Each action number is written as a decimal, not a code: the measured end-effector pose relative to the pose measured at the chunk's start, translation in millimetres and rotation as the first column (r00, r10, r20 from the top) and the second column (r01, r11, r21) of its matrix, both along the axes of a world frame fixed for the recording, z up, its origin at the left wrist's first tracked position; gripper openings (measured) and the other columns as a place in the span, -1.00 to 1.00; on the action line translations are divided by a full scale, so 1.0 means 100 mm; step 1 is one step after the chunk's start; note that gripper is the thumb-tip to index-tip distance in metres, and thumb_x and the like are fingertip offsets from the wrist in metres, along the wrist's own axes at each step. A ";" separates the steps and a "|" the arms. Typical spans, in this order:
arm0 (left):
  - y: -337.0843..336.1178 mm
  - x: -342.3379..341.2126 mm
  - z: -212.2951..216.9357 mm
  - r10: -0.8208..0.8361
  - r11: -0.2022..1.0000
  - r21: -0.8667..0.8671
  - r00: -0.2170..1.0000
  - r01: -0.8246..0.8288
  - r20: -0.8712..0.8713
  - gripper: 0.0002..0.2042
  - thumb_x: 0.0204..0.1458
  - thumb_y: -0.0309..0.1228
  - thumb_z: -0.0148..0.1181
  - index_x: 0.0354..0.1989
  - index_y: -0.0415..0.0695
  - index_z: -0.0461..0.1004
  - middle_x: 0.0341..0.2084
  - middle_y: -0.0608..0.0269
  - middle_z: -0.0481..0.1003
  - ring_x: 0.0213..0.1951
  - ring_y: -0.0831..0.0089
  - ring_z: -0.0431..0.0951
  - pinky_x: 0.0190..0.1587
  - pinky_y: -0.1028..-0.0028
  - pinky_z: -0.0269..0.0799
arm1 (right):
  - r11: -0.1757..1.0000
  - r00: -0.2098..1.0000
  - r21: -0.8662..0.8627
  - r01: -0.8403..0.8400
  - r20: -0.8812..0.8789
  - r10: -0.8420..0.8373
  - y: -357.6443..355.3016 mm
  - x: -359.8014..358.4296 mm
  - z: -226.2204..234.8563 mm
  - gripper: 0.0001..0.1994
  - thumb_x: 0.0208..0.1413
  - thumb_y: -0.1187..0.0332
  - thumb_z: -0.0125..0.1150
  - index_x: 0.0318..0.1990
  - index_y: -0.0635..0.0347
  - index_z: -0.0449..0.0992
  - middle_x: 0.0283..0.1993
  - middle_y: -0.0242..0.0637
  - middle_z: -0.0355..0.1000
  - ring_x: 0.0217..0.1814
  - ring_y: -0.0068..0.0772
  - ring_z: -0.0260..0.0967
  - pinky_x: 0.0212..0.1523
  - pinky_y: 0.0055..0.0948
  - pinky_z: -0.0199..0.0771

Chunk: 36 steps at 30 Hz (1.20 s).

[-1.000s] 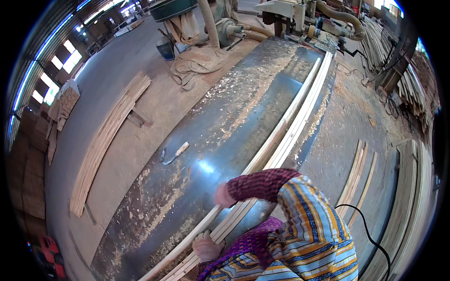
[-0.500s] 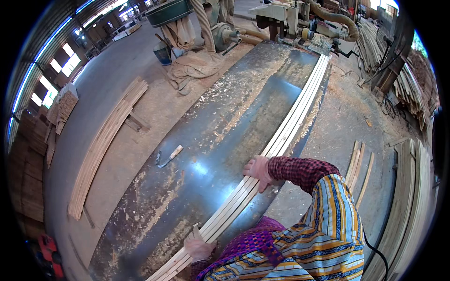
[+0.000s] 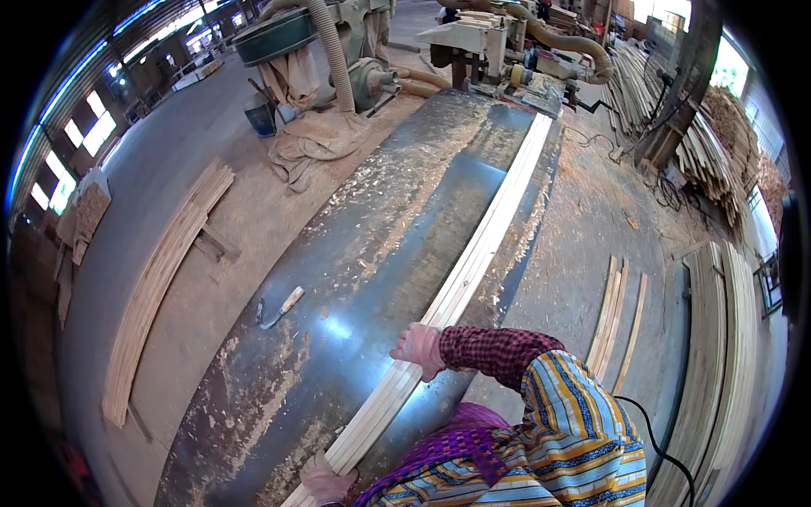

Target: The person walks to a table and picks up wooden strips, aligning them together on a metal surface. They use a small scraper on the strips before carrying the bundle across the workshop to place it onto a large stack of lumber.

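Note:
A bundle of long, pale wooden strips (image 3: 477,258) runs lengthwise over the dark metal table (image 3: 346,313), from near the machine at the far end to the lower edge of view. The strips lie side by side, pressed close together. My right hand (image 3: 420,349) is closed over the bundle's middle, with its fingers across the top. Nearer to me, my left hand (image 3: 328,482) grips the same strips close to the lower edge, its fingers partly hidden. To the left of the bundle, a hooked tool with a pale handle (image 3: 290,302) lies on the table.
Wood shavings (image 3: 414,198) are scattered over the table. A woodworking machine (image 3: 481,42) with a hose stands at the far end, beside a green dust collector (image 3: 283,38). Stacked boards lie on the left (image 3: 169,279) and right (image 3: 705,338); several loose strips (image 3: 610,313) rest on the right floor.
Both hands have drawn nearer to me, still on the bundle. Its far end has come slightly away from the machine, and the gaps between the strips have closed. The view has shifted a little.

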<state>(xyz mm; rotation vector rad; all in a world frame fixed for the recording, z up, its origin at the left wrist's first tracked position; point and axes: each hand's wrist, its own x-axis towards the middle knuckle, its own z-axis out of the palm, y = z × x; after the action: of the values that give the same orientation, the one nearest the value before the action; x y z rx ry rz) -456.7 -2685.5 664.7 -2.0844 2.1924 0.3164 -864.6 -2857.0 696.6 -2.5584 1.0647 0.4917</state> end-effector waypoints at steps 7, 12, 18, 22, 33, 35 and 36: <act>-0.21 -0.59 0.05 -0.047 0.996 -0.084 0.998 0.043 -0.040 -0.29 -0.35 0.07 0.48 -0.05 -0.11 0.45 -0.15 0.11 0.49 -0.04 0.07 0.51 0.08 0.11 0.36 | 1.000 0.999 -0.018 0.002 -0.051 -0.003 -0.39 -0.57 -0.03 0.00 -0.31 -0.16 0.54 0.35 0.05 0.33 0.16 -0.17 0.46 0.23 -0.14 0.40 0.20 -0.13 0.39; -0.37 -0.51 0.06 -0.089 0.996 -0.042 0.958 0.080 -0.271 -0.19 -0.39 -0.05 0.43 0.14 -0.13 0.36 -0.03 0.09 0.41 0.03 0.11 0.43 0.09 0.04 0.34 | 0.986 0.997 -0.152 -0.072 0.003 0.073 -0.36 -0.62 -0.16 0.07 -0.38 -0.22 0.54 0.36 0.05 0.28 0.26 -0.16 0.38 0.31 -0.11 0.35 0.24 -0.12 0.36; -0.10 -0.29 -0.66 -0.214 0.957 -0.251 0.940 0.147 -0.266 -0.15 -0.44 0.07 0.43 0.13 -0.12 0.41 -0.11 0.18 0.42 -0.16 0.16 0.47 -0.11 0.10 0.43 | 0.974 0.986 -0.218 -0.057 0.143 0.090 -0.47 -0.51 -0.18 -0.12 -0.33 -0.23 0.47 0.19 -0.01 0.40 0.06 -0.23 0.45 0.07 -0.09 0.47 0.08 -0.04 0.46; -0.18 -0.26 -0.64 -0.159 0.985 0.018 0.935 0.173 -0.317 -0.11 -0.52 0.13 0.47 0.10 -0.09 0.43 -0.19 0.24 0.45 -0.22 0.20 0.51 -0.17 0.11 0.44 | 0.979 0.994 -0.198 -0.052 0.087 0.071 -0.50 -0.46 -0.16 -0.13 -0.34 -0.19 0.49 0.20 -0.02 0.40 0.04 -0.21 0.46 0.08 -0.08 0.48 0.08 -0.05 0.46; -0.54 -0.26 0.23 0.134 0.929 0.367 0.896 0.035 -0.423 -0.38 -0.10 -0.12 0.23 0.15 -0.20 0.42 -0.19 0.09 0.52 -0.14 0.11 0.56 -0.08 0.15 0.45 | 0.964 0.977 -0.224 -0.144 0.125 0.175 -0.54 -0.37 -0.17 -0.04 -0.36 -0.24 0.47 0.24 0.10 0.39 0.18 -0.12 0.41 0.22 0.03 0.34 0.22 0.07 0.26; -0.35 -0.37 0.03 0.003 0.961 0.258 0.935 0.095 -0.355 -0.36 0.03 -0.02 0.19 0.23 -0.19 0.39 -0.05 0.07 0.49 -0.07 0.17 0.52 -0.01 0.18 0.43 | 0.919 0.963 -0.362 -0.153 0.152 0.220 -0.37 -0.73 -0.57 -0.14 -0.30 -0.24 0.46 0.15 0.09 0.42 0.15 -0.14 0.38 0.16 0.04 0.35 0.07 0.14 0.29; -0.29 -0.36 -0.08 -0.074 0.965 0.213 0.943 0.150 -0.326 -0.35 0.10 0.02 0.17 0.27 -0.18 0.37 0.01 0.06 0.48 -0.03 0.20 0.51 0.02 0.19 0.43 | 0.933 0.923 -0.348 -0.095 0.320 0.214 -0.29 -0.70 -0.49 -0.16 -0.32 -0.28 0.47 0.09 0.07 0.43 0.08 -0.13 0.41 0.09 0.03 0.38 0.01 0.16 0.30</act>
<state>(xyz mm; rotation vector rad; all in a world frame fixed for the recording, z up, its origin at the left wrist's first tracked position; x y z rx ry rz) -492.3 -2714.5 656.3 -1.8786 2.2920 0.9084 -934.6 -2886.3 648.1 -2.8852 0.8720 -0.1303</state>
